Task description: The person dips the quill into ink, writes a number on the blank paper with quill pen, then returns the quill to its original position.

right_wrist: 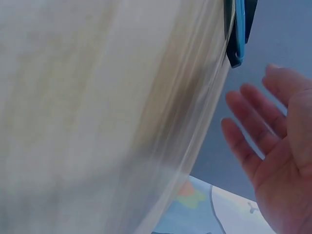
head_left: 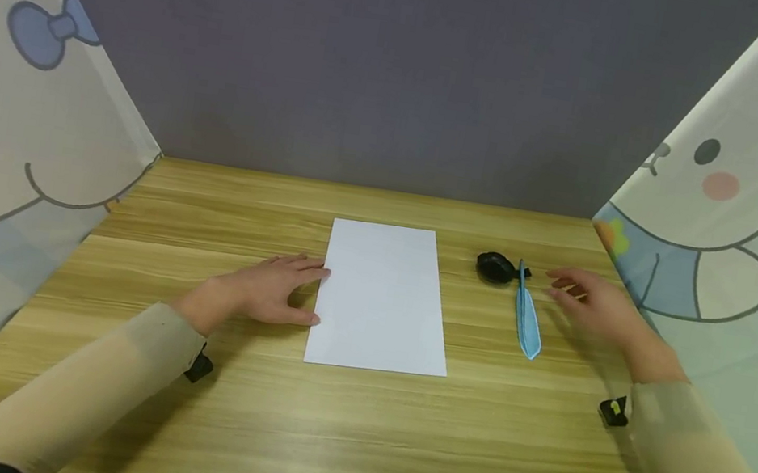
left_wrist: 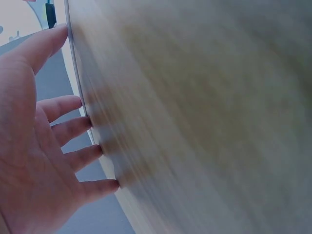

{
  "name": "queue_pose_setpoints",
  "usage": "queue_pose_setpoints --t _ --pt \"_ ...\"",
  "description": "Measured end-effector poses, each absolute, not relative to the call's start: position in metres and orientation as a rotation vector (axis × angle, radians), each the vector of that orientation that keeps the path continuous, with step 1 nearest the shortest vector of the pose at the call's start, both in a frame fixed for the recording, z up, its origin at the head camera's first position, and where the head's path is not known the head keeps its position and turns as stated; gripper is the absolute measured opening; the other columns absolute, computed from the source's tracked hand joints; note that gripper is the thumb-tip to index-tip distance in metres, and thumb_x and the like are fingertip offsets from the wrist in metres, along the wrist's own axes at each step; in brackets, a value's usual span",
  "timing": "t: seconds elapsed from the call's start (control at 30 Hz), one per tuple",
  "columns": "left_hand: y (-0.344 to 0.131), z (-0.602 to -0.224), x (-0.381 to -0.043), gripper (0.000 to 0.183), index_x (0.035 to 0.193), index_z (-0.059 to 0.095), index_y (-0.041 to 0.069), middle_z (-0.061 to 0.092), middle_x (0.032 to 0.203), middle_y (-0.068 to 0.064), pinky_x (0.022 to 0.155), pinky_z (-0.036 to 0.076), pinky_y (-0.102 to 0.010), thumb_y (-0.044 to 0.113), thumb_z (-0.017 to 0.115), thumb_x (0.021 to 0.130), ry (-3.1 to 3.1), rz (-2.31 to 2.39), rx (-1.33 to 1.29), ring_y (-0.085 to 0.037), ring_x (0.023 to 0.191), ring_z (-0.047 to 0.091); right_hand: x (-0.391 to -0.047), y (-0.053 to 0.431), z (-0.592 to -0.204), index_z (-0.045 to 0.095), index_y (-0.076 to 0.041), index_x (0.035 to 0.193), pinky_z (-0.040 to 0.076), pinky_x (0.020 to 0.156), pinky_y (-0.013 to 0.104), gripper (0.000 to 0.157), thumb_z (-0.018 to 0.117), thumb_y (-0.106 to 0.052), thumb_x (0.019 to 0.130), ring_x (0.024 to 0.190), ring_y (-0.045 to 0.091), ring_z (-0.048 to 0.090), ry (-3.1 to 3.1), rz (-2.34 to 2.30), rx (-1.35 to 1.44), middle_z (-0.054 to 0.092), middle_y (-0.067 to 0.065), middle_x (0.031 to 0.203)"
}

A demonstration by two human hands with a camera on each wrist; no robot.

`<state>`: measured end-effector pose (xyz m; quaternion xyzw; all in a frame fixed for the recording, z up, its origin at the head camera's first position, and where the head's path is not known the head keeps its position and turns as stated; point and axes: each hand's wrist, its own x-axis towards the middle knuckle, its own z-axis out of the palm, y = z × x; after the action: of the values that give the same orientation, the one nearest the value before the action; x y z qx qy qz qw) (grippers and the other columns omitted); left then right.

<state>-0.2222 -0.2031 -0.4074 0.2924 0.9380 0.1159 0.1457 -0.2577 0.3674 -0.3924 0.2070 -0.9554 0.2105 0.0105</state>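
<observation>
A white sheet of paper point(head_left: 384, 299) lies flat mid-table. At its left edge, my left hand point(head_left: 275, 290) rests with thumb and fingertips touching the sheet's border. The left wrist view shows the same hand with its fingers spread along the tabletop. To the right of the paper lie a black bulb-shaped thing with a narrow neck point(head_left: 495, 268) and a slim, folded light-blue thing point(head_left: 528, 324) across that neck. Just right of them hovers my right hand point(head_left: 596, 306), fingers loosely bent, holding nothing. In the right wrist view the blue thing point(right_wrist: 240, 34) stands apart from the fingertips.
The wood-grain table point(head_left: 355, 445) runs back to a dark grey panel point(head_left: 404, 69). Cartoon-printed cloths flank it at left point(head_left: 73, 117) and right point(head_left: 725, 280). Small black devices hang under both wrists, left point(head_left: 200, 367) and right point(head_left: 613, 411).
</observation>
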Motion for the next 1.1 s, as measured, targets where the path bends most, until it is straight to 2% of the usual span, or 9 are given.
queue_pose_setpoints --t 0.1,0.27,0.5,0.67,1.1 --pt "-0.203 -0.408 -0.223 0.09 0.173 0.036 0.013 0.03 0.181 -0.015 0.133 0.021 -0.074 0.063 0.065 0.104 2.701 0.335 0.848 -0.05 0.167 0.025 -0.263 0.367 -0.393 0.069 0.0 0.141 0.061 0.089 0.038 0.033 0.065 -0.015 0.112 0.109 0.037 0.075 -3.002 0.656 0.627 0.079 0.019 0.123" --pt "-0.203 -0.408 -0.222 0.091 0.173 0.035 0.014 0.028 0.182 -0.015 0.133 0.021 -0.074 0.064 0.065 0.104 2.697 0.332 0.848 -0.05 0.167 0.024 -0.274 0.363 -0.394 0.073 -0.004 0.139 0.059 0.091 0.04 0.031 0.067 -0.017 0.111 0.111 0.035 0.075 -3.045 0.715 0.607 0.08 0.017 0.123" --pt "-0.204 -0.409 -0.222 0.091 0.174 0.035 0.015 0.026 0.183 -0.013 0.134 0.019 -0.072 0.064 0.066 0.103 2.691 0.332 0.828 -0.049 0.168 0.021 -0.284 0.357 -0.399 0.076 -0.006 0.134 0.057 0.082 0.027 0.028 0.071 -0.009 0.107 0.103 0.029 0.075 -3.045 0.788 0.669 0.082 0.013 0.117" --pt "-0.203 -0.408 -0.222 0.092 0.174 0.035 0.015 0.027 0.182 -0.014 0.134 0.02 -0.072 0.064 0.066 0.103 2.693 0.329 0.832 -0.05 0.168 0.022 -0.286 0.353 -0.399 0.077 -0.008 0.133 0.057 0.081 0.028 0.026 0.071 -0.008 0.107 0.101 0.025 0.073 -3.069 0.788 0.659 0.081 0.012 0.117" --pt "-0.203 -0.41 -0.222 0.092 0.174 0.035 0.015 0.028 0.182 -0.014 0.133 0.022 -0.074 0.065 0.066 0.103 2.701 0.318 0.834 -0.05 0.167 0.024 -0.291 0.348 -0.401 0.082 -0.015 0.128 0.059 0.089 0.04 0.025 0.068 -0.008 0.108 0.106 0.027 0.074 -3.101 0.702 0.702 0.079 0.014 0.13"
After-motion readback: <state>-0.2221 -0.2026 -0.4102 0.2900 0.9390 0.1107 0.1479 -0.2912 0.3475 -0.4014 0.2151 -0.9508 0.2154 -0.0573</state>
